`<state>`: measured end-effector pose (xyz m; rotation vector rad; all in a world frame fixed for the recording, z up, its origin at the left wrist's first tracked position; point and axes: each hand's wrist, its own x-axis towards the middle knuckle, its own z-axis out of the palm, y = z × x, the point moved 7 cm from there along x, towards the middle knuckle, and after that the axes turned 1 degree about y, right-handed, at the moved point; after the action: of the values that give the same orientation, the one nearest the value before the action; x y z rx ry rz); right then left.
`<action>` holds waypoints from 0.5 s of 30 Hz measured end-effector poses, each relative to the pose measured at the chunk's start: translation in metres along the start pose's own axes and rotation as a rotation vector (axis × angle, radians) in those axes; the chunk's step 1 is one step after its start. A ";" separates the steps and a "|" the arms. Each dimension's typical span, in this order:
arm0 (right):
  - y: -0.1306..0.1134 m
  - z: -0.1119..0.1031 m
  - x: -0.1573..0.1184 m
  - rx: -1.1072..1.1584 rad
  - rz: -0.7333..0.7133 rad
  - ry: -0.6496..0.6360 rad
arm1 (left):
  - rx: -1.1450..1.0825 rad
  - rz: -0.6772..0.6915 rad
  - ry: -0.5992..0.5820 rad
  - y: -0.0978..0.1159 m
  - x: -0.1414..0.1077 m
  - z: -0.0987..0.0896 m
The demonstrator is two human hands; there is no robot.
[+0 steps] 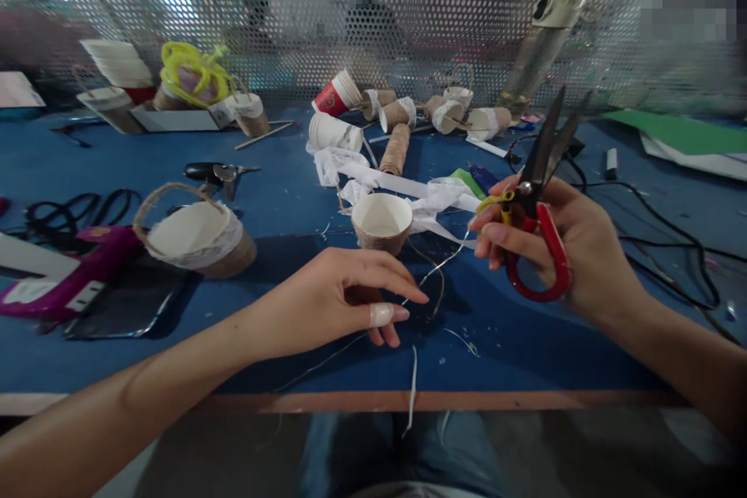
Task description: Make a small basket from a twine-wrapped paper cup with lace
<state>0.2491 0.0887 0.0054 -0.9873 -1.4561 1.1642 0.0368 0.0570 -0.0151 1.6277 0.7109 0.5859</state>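
Observation:
My right hand (542, 241) grips scissors (540, 194) with a red and yellow handle, their dark blades parted and pointing up. A thin pale strand (443, 263) runs from its fingertips down to the left. My left hand (350, 296), with white tape on one finger, hovers over the table's front, fingers loosely bent and apart; the strand's lower end passes by its fingertips. Just behind that hand stands a paper cup wrapped in brown twine (382, 226). Further left, a twine-wrapped cup with lace and a twine handle (201, 237) stands tilted.
A purple glue gun (75, 272) lies over a dark phone (125, 311) at left. White lace strips (385, 179) and several wrapped cups (400, 115) spread behind. A bottle (540, 54) stands at the mesh screen. Black cables (694, 241) cross the right side of the blue table.

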 end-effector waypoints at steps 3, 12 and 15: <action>0.006 0.003 0.000 0.052 0.046 -0.020 | 0.001 -0.005 -0.040 -0.001 -0.001 0.003; 0.011 0.008 0.003 0.132 0.032 -0.052 | 0.008 -0.032 -0.102 -0.003 -0.001 0.009; 0.002 0.002 0.003 0.119 -0.111 -0.020 | 0.000 -0.042 -0.089 -0.002 -0.001 0.008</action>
<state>0.2468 0.0922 0.0035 -0.8049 -1.4217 1.1682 0.0416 0.0511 -0.0184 1.6251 0.6776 0.4800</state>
